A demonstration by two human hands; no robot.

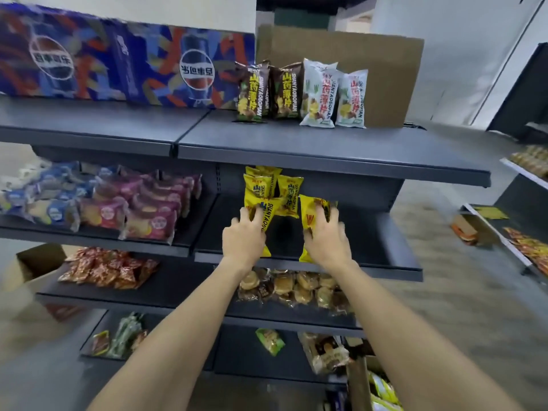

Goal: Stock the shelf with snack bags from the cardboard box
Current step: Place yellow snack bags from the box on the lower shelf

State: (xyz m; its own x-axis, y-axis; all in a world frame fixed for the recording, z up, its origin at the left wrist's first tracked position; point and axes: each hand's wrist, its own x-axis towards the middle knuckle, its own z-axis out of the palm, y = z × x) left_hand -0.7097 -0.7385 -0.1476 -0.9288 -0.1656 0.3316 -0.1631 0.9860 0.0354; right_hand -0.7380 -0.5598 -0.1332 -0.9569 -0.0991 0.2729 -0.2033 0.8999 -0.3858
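Both my hands reach over the front of the second shelf (370, 232), each holding a yellow snack bag. My left hand (243, 236) grips one yellow bag (264, 216), which tilts toward the row behind it. My right hand (326, 236) grips another yellow bag (311, 212) held upright, a little to the right. Behind them several yellow bags (274, 186) stand at the back of the same shelf. The cardboard box (360, 381) shows only as an edge at the bottom right, with yellow packets (382, 390) inside.
On the top shelf (326, 143) stand brown bags (252, 91) and white bags (333, 96) before a cardboard sheet (385, 78), with blue cola cartons (118, 63) to the left. Purple and blue packs (133, 206), red packets (109, 266) and pastries (296, 287) fill other shelves. Another rack (522, 209) stands right.
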